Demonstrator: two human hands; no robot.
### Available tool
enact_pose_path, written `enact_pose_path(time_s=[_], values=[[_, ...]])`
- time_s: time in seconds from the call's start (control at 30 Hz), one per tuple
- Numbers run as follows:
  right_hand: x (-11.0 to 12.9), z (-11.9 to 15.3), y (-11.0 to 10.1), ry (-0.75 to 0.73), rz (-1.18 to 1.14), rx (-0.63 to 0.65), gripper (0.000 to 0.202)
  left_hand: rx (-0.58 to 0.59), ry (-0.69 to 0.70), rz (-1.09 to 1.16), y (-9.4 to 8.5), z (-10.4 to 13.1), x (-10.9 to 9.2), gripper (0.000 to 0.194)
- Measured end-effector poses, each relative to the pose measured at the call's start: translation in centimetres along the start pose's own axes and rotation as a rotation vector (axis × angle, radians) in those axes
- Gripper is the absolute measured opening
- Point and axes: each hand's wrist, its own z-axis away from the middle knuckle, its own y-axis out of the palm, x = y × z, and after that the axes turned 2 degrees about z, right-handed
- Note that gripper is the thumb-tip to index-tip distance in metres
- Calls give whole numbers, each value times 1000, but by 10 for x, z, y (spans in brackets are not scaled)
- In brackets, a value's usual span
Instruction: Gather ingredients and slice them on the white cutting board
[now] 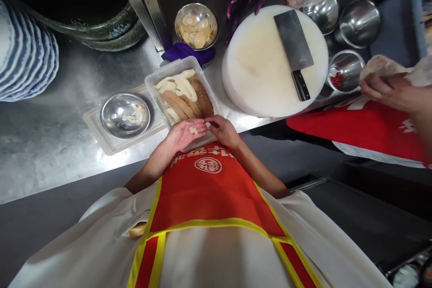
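Observation:
My left hand [187, 134] is turned palm up with its fingers stretched out, and small white pieces [193, 130] lie on it. Fingers pinched, my right hand [223, 130] holds a small white piece [208, 124] at the left fingertips. Both hands are over the near edge of a clear plastic container [205, 82]. Inside it are long white strips [182, 84], tan slices [177, 104] and a brown, rough-skinned piece [202, 96]. To the left, a steel bowl [113, 119] with more white bits [136, 114] stands on a pale tray [94, 132].
A cleaver [294, 40] lies on a round white chopping board [246, 63]. Behind the container are a bowl of pale slices [197, 31] and a purple cloth [189, 53]. Stacked plates [37, 63] stand left. At right, a co-worker's hand [388, 87] is near a bowl with red bits [351, 69].

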Motion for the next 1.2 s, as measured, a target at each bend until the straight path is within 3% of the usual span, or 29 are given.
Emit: enact_pose_path(time_s=[0.2,0.3,0.43,0.53,0.63,0.7,0.8,0.87,0.93,1.03,1.2], values=[[3,-3,-6,128,-3,-110,28,13,69,-43,-4,2,0,40],[15,-3,-6,122,-11,-22,32,0,80,-32,-8,-1,3,32],[37,-6,-5,-86,45,223,41,-38,5,30,-6,-7,4,9],[47,-10,-9,-229,46,291,51,-88,-12,37,-4,-6,-5,12],[41,-17,-15,-182,116,211,42,-162,120,-6,-6,-2,-22,9],[31,-25,-13,-118,259,318,33,-221,263,-55,-9,3,-34,10],[15,-38,6,-85,472,734,25,-288,406,-132,-11,7,-46,16],[9,-45,25,-72,551,919,25,-302,416,-162,-11,9,-49,17],[8,-49,45,-79,589,961,26,-292,412,-162,-10,10,-48,16],[9,-51,66,-117,590,915,32,-269,430,-135,-9,11,-45,17],[-2,-61,79,-133,489,969,42,-246,430,-104,-13,11,-43,20]])
